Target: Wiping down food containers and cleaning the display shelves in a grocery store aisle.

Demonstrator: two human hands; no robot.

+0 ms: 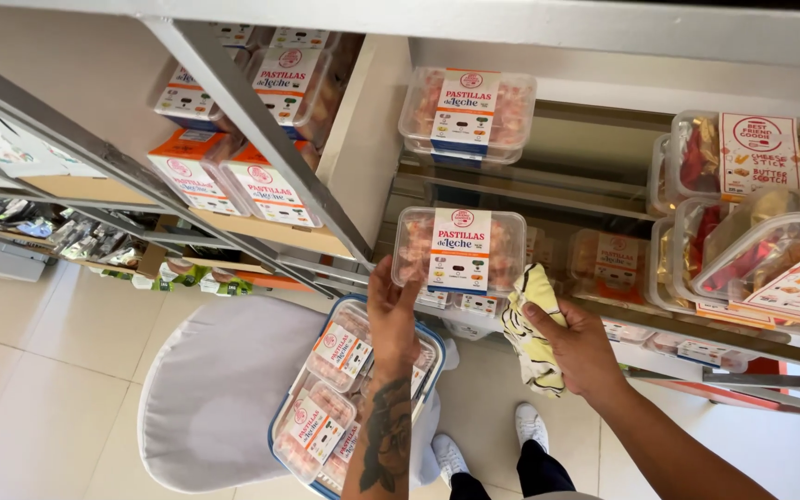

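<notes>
My left hand (391,310) reaches up and touches the left end of a clear plastic box of pink sweets (458,250) with a white label, held at the front of a shelf. My right hand (578,344) grips a yellow and white patterned cloth (531,324) just right of that box. Below my left forearm a blue-rimmed clear tub (349,398) holds several more boxes of the same kind. It rests on a white cushioned stool (219,389).
Another sweet box (468,113) sits on the shelf above. More such boxes (261,130) fill the shelves on the left, behind a grey metal frame bar (261,130). Clear tubs of wrapped sweets (752,222) stand at the right. My white shoes (531,428) show on the tiled floor.
</notes>
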